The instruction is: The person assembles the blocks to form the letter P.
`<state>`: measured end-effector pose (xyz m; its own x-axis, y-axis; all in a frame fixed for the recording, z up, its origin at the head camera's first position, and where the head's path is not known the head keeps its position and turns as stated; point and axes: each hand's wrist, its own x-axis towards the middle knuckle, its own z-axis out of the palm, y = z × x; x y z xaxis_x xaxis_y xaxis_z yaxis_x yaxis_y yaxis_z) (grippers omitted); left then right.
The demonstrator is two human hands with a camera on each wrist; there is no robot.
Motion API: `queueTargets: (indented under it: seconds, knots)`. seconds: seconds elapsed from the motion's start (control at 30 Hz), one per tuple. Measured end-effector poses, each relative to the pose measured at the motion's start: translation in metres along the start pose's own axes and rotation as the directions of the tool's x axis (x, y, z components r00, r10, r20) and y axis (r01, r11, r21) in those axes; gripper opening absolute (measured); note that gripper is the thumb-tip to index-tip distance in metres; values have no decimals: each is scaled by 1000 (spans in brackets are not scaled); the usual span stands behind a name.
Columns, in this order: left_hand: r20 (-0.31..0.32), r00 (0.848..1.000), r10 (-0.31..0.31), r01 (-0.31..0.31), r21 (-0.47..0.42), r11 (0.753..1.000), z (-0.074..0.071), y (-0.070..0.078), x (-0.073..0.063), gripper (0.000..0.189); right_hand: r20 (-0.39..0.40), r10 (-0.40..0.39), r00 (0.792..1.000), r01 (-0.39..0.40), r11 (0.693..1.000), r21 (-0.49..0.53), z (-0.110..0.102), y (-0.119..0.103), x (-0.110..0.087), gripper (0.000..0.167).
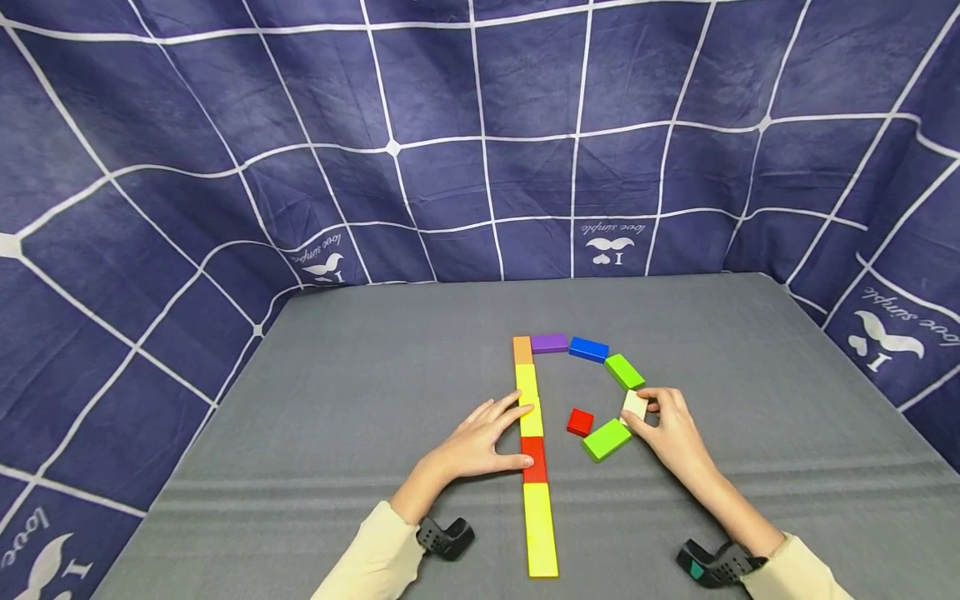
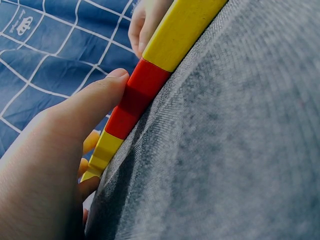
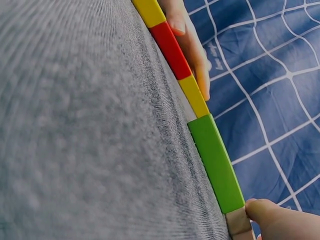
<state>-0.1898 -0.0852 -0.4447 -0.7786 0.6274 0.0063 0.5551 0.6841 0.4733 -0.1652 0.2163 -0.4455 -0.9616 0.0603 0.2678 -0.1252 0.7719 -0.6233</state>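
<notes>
Between the thumb and fingers of my right hand (image 1: 675, 437) is a cream block (image 1: 633, 404), pinched at the right of a curve of blocks. A green block (image 1: 625, 372) lies at its far end, and another green block (image 1: 607, 440) at its near end. My left hand (image 1: 474, 443) rests with spread fingers on a straight column: fingertips on the yellow blocks (image 1: 528, 382), thumb on a red block (image 1: 534, 460). In the left wrist view that thumb touches the side of the red block (image 2: 140, 95). The right wrist view shows the cream block (image 3: 239, 223) against a green one (image 3: 216, 165).
An orange block (image 1: 522, 350) tops the column and a long yellow block (image 1: 540, 529) ends it nearest me. Purple (image 1: 549, 343) and blue (image 1: 588, 349) blocks run along the top. A small red block (image 1: 580, 422) lies inside the curve on the grey cloth (image 1: 360, 375).
</notes>
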Motion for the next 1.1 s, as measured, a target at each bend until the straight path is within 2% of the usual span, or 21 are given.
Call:
queueTargets:
  seconds: [0.17, 0.23, 0.33, 0.4, 0.5, 0.63, 0.77, 0.93, 1.1]
  knots:
    - [-5, 1000, 8, -8, 8, 1000, -1, 0, -1, 71, 13, 22, 1000, -22, 1000, -1, 2, -1, 3, 43]
    - [-5, 1000, 9, -9, 8, 1000, -1, -1, -1, 71, -13, 9, 1000, -9, 1000, -8, 2, -2, 2, 42]
    - [3, 1000, 4, -4, 2, 1000, -1, 0, -2, 71, -93, -82, 992, 78, 996, -43, 5, -6, 0, 39]
    - [6, 1000, 0, 0, -3, 1000, -1, 0, -3, 72, -124, -177, 976, 167, 982, -87, 9, -13, -3, 38]
    - [3, 1000, 0, 0, -6, 1000, -2, 0, -3, 72, -68, -291, 954, 278, 947, -161, 20, -27, -7, 39]
    - [-6, 1000, 11, -11, -3, 1000, -1, 2, -3, 72, 40, -317, 948, 318, 922, -221, 33, -44, -10, 34]
    - [-3, 1000, -1, 1, -17, 1000, -1, 3, -2, 71, 80, -331, 940, 340, 917, -206, 40, -54, -10, 27]
    - [0, 1000, -10, 10, -4, 1000, -1, 2, -1, 71, 131, -387, 913, 405, 900, -162, 44, -60, -12, 30]
    - [-13, 1000, 16, -16, 9, 1000, -1, 1, 0, 72, 157, -432, 888, 453, 881, -135, 47, -65, -14, 31]
